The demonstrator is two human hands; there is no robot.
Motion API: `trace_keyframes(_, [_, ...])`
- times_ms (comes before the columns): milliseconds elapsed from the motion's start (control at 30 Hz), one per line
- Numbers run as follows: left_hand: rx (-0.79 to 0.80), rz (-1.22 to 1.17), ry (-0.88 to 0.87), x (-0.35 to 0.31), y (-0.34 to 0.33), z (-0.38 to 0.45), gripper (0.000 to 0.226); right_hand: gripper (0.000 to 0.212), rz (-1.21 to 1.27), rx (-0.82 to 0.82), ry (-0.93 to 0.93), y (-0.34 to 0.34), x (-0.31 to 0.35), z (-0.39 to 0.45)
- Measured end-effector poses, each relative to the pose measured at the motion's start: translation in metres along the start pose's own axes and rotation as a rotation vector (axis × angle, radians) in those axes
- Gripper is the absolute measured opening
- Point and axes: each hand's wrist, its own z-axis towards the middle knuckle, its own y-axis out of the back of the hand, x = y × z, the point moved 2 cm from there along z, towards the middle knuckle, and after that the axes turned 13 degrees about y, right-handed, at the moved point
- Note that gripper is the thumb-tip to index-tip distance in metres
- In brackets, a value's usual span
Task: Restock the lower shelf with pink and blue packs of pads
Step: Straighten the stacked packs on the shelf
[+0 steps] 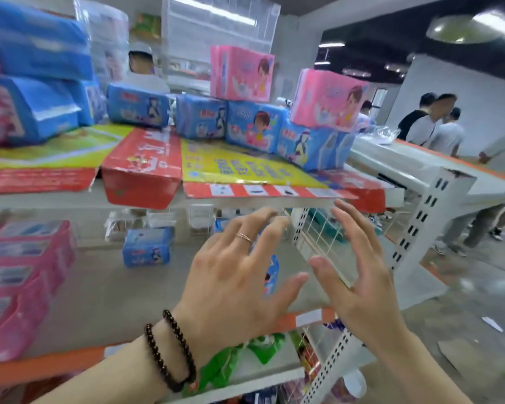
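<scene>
Pink plastic packs of pads [18,275] fill the grey lower shelf [105,293] at nine o'clock; one blue pack [147,246] stands centrally. The left hand [233,275] and right hand [359,275] hover spread, holding nothing, a blue pack [270,275] peeking between. Judged mid-restock; next, fetch another pack from the upper shelf [245,199] at twelve.

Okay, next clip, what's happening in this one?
A person is restocking a store shelf. Both hands, the left hand and right hand, are open at the lower shelf, a blue pack partly hidden behind the left hand. Pink packs sit at its left end; more blue packs wait above.
</scene>
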Motion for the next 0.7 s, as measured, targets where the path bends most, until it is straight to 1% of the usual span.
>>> trace_keyframes(233, [-0.092,0.011,-0.058,-0.024,0.017,0.048,0.062,0.066,0.01,-0.088,0.077,0.024,-0.019,0.051])
trace_keyframes(333, [-0.129,0.05,-0.08,-0.03,0.021,0.071,0.063,0.066,-0.033,-0.121,0.096,0.029,-0.032,0.074])
trace_keyframes(500, [-0.047,0.179,0.053,-0.036,0.018,0.124,0.071,0.073,-0.081,-0.13,0.099,0.036,-0.064,0.116])
trace_keyframes(700, [0.048,0.276,0.122,-0.034,-0.001,0.185,0.069,0.075,-0.154,-0.118,0.083,0.044,-0.111,0.156])
